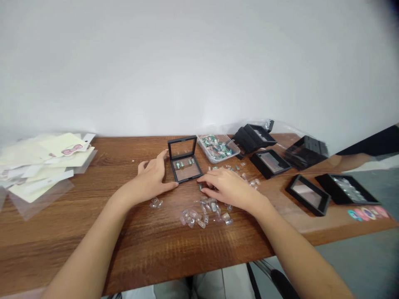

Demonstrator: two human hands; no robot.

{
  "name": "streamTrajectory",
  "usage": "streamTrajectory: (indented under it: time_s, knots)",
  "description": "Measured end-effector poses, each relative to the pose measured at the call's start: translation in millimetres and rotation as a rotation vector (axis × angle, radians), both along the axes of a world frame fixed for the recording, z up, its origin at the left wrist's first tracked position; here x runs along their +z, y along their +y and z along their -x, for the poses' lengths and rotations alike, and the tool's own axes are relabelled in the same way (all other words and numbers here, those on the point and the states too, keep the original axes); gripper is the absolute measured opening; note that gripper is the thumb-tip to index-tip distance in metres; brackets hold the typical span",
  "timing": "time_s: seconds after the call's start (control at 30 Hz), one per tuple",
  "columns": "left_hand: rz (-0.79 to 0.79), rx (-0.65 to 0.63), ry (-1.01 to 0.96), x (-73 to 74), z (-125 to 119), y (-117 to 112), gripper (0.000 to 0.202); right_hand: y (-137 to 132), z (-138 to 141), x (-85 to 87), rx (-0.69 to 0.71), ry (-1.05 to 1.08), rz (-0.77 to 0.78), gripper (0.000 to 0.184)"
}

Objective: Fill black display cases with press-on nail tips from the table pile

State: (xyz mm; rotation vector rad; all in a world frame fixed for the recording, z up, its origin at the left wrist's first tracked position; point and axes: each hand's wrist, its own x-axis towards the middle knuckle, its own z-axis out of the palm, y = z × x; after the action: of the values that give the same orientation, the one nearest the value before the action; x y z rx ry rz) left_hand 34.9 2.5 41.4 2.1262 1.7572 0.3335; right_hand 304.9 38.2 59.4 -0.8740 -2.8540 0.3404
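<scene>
A small black display case stands open on the table, its windowed lid tilted up. Inside, a short row of green press-on nails lies along the back of the pinkish-brown base. My left hand spans the case's left side, thumb at the front corner and a finger near the hinge, gripping it. Close to the front right corner, my right hand pinches a dark green press-on nail between thumb and fingers. Loose clear and pinkish nails are scattered in front of the hands.
Behind my right hand is a clear plastic tub full of green and pink nails. Several black boxes stand at the right, some by plastic wrapping. Cream cards in clear sleeves are heaped at the left. A white wall rises behind the table.
</scene>
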Motion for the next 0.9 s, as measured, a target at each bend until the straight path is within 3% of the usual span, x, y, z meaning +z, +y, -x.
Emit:
streamTrajectory:
  time_s: [0.33, 0.57, 0.77, 0.9]
  knots:
    - [0.133, 0.003, -0.048, 25.0, 10, -4, 0.084, 1, -1, 0.5, 0.029, -0.025, 0.012, 0.011]
    - [0.08, -0.033, -0.012, 13.7, 5, -2, 0.093, -2, 1, 4.2, 0.022, 0.029, 0.089, 0.012]
    - [0.087, -0.043, -0.016, 13.9, 3, -4, 0.096, -6, -2, 9.4, 0.141, 0.051, 0.298, 0.011]
    - [0.089, -0.05, -0.028, 12.4, 4, -3, 0.1, -4, -5, 6.0, 0.133, 0.029, 0.335, 0.006]
